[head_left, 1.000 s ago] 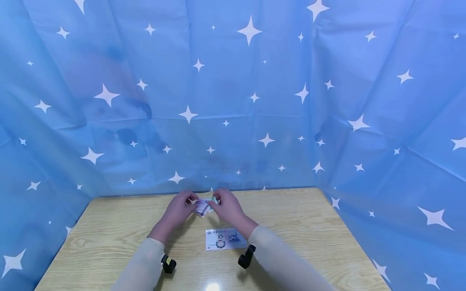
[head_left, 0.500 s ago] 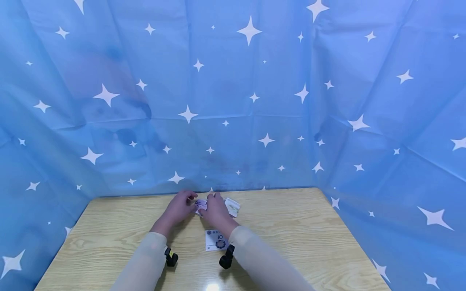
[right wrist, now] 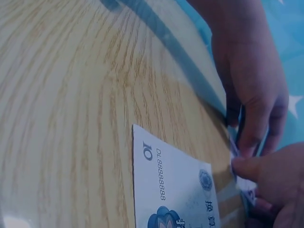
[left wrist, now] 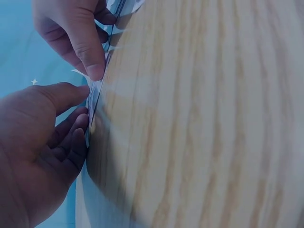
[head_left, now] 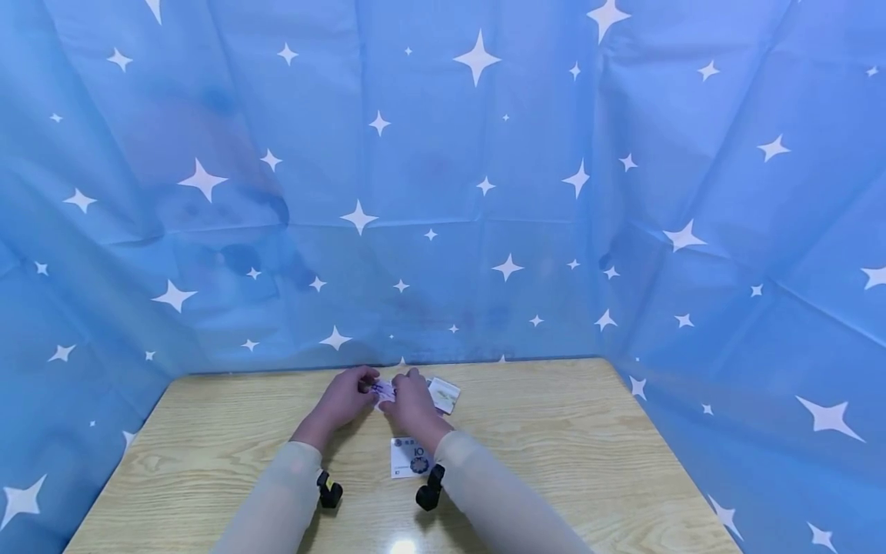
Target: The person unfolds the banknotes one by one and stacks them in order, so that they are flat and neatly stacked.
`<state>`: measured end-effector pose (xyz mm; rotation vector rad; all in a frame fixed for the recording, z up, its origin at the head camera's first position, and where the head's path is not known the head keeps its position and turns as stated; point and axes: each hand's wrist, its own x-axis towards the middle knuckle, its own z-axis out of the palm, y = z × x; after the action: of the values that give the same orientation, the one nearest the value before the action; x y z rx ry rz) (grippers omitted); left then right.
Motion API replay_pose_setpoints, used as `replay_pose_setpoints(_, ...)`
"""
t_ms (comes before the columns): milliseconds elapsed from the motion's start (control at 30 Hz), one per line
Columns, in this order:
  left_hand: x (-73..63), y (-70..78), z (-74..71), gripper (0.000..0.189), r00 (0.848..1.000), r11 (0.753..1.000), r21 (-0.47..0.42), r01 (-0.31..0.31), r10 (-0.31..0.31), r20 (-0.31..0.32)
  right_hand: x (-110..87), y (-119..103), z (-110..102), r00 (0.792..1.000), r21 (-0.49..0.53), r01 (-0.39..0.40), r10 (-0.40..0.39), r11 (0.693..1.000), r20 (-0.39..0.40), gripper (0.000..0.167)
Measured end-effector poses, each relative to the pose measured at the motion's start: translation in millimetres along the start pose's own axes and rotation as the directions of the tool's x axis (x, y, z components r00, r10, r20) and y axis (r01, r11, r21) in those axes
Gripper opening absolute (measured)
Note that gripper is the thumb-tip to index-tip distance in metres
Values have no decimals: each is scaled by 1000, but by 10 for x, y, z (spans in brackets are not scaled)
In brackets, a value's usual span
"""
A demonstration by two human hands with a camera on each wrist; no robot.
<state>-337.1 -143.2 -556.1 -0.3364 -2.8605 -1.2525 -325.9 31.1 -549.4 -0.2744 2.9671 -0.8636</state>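
Observation:
Near the table's back edge, a purple banknote (head_left: pixel 384 391) lies between both hands in the head view. At its left end my left hand (head_left: pixel 344 400) pinches it between thumb and fingers; the left wrist view shows the thumb at the note (left wrist: pixel 93 102), which is seen nearly edge-on. My right hand (head_left: pixel 415 408) pinches the other side, its thumb close to the left thumb in the right wrist view. A white note with a greenish pattern (head_left: pixel 444 395) shows just beyond the right hand, partly hidden by it.
Closer to the front lies a flat note marked 10 (head_left: pixel 410 458), its right part covered by the right forearm. The wood-grain table (head_left: pixel 567 446) meets a blue star-patterned curtain (head_left: pixel 443 292) behind. Black wrist cameras hang under both sleeves.
My right hand has shifted left onto the purple note. The white and greenish note now shows farther right, past that hand. My left hand has stayed nearly in place.

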Motion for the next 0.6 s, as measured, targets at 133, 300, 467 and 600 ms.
replay_pose_setpoints(133, 8, -25, 18, 37, 1000, 1000, 0, -14, 14, -3, -7, 5, -6, 1000, 6, 2, -2, 1000, -9, 53)
replay_pose_setpoints(300, 9, -30, 34, 40, 1000, 1000, -21, -8, 8, -5, -17, 13, -9, 1000, 36, -10, 11, 999, -13, 50)
replay_pose_setpoints(467, 4, -19, 17, 42, 1000, 998, -55, 25, -25, -7, -3, 27, 4, 1000, 54, -12, 13, 998, -20, 50)
replay_pose_setpoints(600, 6, -19, 15, 40, 999, 995, -91, 45, -47, -17, -4, 35, 9, 1000, 73, -12, 14, 997, -23, 50)
